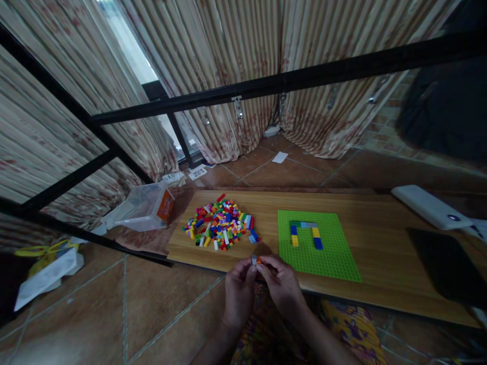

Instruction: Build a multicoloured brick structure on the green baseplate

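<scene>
My left hand and my right hand meet at the near edge of a low wooden board. Between their fingertips they pinch small bricks, one grey and one orange, pressed together. Just beyond lies a pile of several coloured bricks. To the right of it a green baseplate lies flat, carrying a small arch of green, blue and yellow bricks.
A clear plastic container with an orange label lies tipped at the board's left end. A white flat device and a dark tablet sit at the right. Black metal frame bars cross overhead; curtains hang behind. A plastic bag lies on the tiled floor.
</scene>
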Tool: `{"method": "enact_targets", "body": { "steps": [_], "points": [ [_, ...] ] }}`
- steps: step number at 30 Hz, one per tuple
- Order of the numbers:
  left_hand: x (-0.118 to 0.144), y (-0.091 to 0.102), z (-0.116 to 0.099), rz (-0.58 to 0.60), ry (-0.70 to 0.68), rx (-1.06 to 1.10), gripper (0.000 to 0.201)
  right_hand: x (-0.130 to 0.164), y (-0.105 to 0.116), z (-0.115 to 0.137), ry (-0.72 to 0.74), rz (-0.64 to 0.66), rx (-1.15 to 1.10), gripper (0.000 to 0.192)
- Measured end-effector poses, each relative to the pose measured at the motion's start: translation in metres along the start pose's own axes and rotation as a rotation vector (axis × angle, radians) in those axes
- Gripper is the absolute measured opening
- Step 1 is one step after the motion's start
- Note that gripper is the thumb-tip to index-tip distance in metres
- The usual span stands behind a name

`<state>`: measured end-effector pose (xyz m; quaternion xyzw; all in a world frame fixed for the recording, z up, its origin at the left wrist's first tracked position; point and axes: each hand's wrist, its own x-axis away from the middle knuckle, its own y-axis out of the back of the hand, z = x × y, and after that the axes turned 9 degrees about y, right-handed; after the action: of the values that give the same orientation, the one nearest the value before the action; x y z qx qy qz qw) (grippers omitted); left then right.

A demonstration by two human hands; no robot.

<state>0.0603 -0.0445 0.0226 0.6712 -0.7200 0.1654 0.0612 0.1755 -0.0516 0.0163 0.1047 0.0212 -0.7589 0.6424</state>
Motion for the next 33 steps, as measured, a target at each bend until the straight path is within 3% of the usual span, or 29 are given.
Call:
{"method": "enact_targets", "body": {
  "steps": [10,14,18,21,26,33],
  "points": [
    [-0.005,0.017,-0.004,0.109,0.229,0.17,0.028,-0.008,0.005,-0.001,-0.086,0.171,-0.137,0.022],
    [-0.01,0.025,-0.003,0.102,0.281,0.336,0.026,-0.024,-0.001,-0.008,0.043,0.145,0.151,0.02],
    [-0.013,0.033,-0.006,0.009,0.375,0.495,0.025,-0.05,-0.017,-0.015,0.237,0.266,0.652,0.014],
    [-0.014,0.036,-0.01,-0.007,0.408,0.538,0.025,-0.065,-0.03,-0.018,0.285,0.304,0.864,0.014],
    [-0.015,0.038,-0.01,-0.018,0.401,0.528,0.027,-0.068,-0.028,-0.018,0.309,0.243,0.859,0.008],
    [-0.014,0.038,-0.007,-0.071,0.402,0.387,0.03,-0.067,-0.018,-0.026,0.189,0.222,0.862,0.01]
  ]
}}
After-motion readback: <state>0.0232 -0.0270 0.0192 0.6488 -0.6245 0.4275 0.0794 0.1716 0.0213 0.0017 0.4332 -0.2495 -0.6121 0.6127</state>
